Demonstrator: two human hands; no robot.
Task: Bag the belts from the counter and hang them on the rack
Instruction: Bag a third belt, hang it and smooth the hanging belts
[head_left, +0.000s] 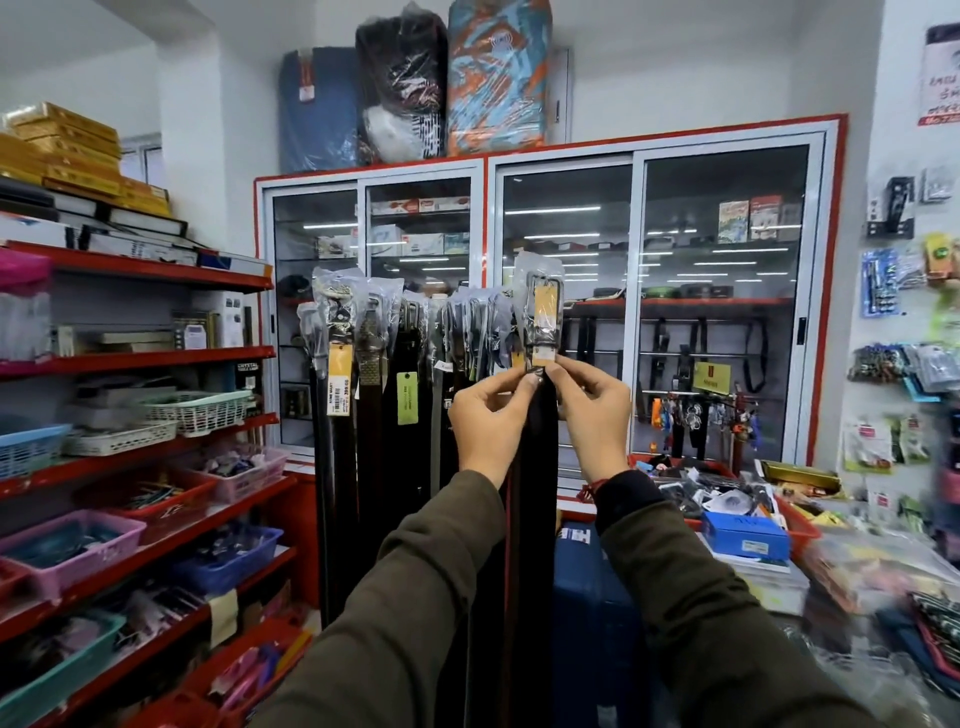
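A dark belt (535, 467) is held up at the right end of a row of hanging belts (374, 364), its buckle end (538, 306) already covered by a clear plastic bag (537, 270). The rest of the strap hangs straight down between the 2 sleeves. The step in hand appears to be hanging it on the rack; the rack's own hook or bar is hidden behind the bagged buckles and cannot be made out.

For this step to go well, the bagged buckle should be lifted just above the tops of the neighbouring belts and brought far enough back that its hanger or buckle frame can be caught on the rack. The bag should be kept smooth and upright so it is not dragged off or creased. The yellow tag (542, 306) inside is best left facing near, as the tags on the other belts are. The strap should be let hang free and untwisted, just beside the last belt in the row.

The belt is pinched from both sides just below the buckle. The left hand (491, 415) is closed on it from the left, thumb and forefinger pressed together on the strap's edge, the other fingers curled. The right hand (592, 410) is pinching it from the right in the same way, its fingertips touching those of the left. Neither hand is spread.
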